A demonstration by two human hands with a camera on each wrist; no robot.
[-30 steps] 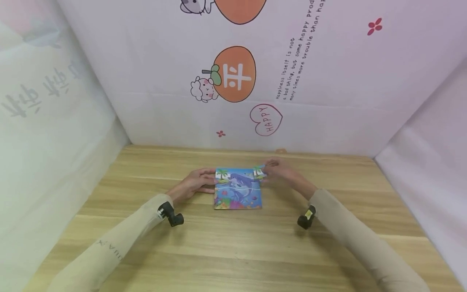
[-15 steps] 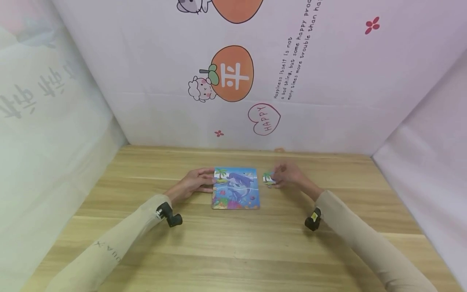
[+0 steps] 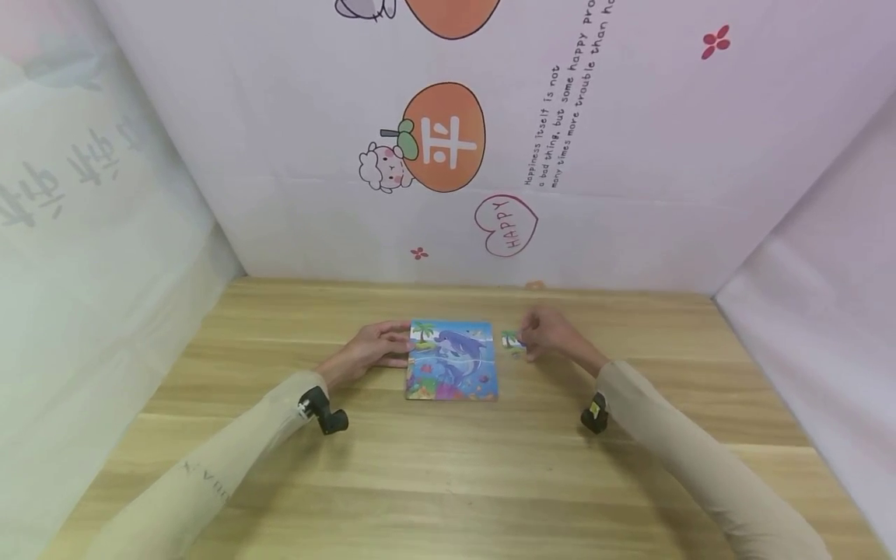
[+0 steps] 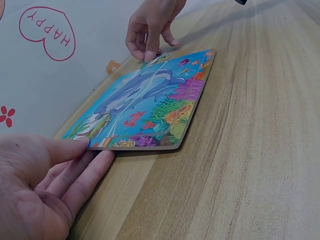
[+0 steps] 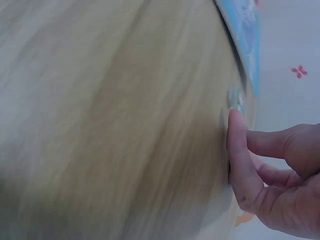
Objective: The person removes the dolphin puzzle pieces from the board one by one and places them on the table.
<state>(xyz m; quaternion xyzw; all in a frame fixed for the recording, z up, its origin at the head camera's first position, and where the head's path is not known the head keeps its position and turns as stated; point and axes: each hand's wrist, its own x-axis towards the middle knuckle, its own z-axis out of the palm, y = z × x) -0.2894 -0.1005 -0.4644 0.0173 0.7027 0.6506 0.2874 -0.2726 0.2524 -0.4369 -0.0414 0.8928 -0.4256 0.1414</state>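
Note:
A colourful dolphin puzzle board [image 3: 451, 362] lies flat in the middle of the wooden table [image 3: 448, 482]. My left hand [image 3: 371, 350] rests flat beside it, its straight fingers [image 4: 75, 170] touching the board's [image 4: 150, 100] left edge. My right hand [image 3: 553, 333] is just right of the board's far corner and pinches a small loose puzzle piece [image 3: 512, 341] low at the table surface. In the right wrist view the thumb [image 5: 235, 145] reaches to the piece [image 5: 235, 97], with the other fingers curled. From the left wrist view the right hand's fingertips [image 4: 145, 50] point down at that corner.
Pale printed sheets wall the table at the back [image 3: 490, 155], left [image 3: 84, 233] and right [image 3: 826, 295]. A small orange object [image 3: 535, 285] lies at the foot of the back wall. Black cameras sit on both wrists [image 3: 325, 412] [image 3: 593, 416].
My right hand pulled the small piece off the board's far right corner and brought it down beside the board. The left hand stayed at the left edge.

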